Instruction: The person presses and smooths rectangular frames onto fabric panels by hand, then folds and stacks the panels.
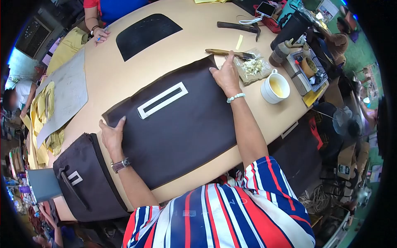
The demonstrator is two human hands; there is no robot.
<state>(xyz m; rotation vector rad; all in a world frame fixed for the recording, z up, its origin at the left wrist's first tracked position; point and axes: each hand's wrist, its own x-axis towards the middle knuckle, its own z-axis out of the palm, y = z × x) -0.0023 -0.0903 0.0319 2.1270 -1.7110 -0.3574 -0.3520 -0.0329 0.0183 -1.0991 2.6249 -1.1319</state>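
A large dark brown panel, leather or fabric, lies before me on the table. A white rectangular frame with a long slot sits on its upper part. My left hand holds the panel's left edge, thumb on top and some fingers hidden beyond the edge. At the upper right corner, my right hand grips the panel with its thumb on the surface. Just past those fingers lies a brush with a wooden handle, its bristles by a pale, lumpy substance on a plastic-covered pad.
A white cup of yellowish liquid stands right. Behind are a hammer, a bottle and a tool tray. Dark panels with a hammer on top lie left. Across the table, a person's hand rests near a black piece.
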